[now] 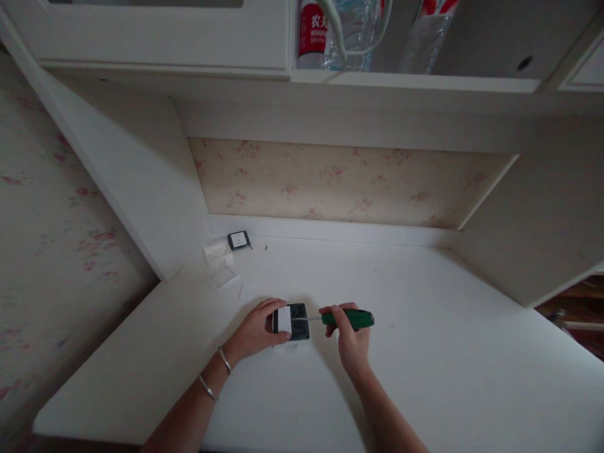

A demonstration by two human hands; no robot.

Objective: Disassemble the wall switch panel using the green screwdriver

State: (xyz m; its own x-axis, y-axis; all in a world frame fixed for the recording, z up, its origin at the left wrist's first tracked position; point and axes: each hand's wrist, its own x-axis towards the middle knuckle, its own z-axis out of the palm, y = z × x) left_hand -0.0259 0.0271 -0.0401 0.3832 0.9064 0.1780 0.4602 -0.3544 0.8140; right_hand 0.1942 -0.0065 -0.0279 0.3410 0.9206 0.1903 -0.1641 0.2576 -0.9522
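Observation:
On the white desktop, my left hand (258, 328) grips a black wall-socket unit (301, 332) by its left side, thumb at the near edge and fingers at the far one. A white plate (284, 319) covers the unit's left part; black inner parts show on the right. My right hand (349, 333) is closed around the green handle of a screwdriver (346, 318). Its metal shaft points left, and the tip reaches the black part beside the white plate. Exactly what the tip touches is too small to tell.
Near the back left lie another socket unit (239, 240), a white box-like piece (218, 251), a white frame (223, 277) and a small dark bit (266, 248). Side panels flank the white desk (425, 352). Overhead, a shelf (415, 77) holds plastic bottles (312, 31) and a cable (337, 28).

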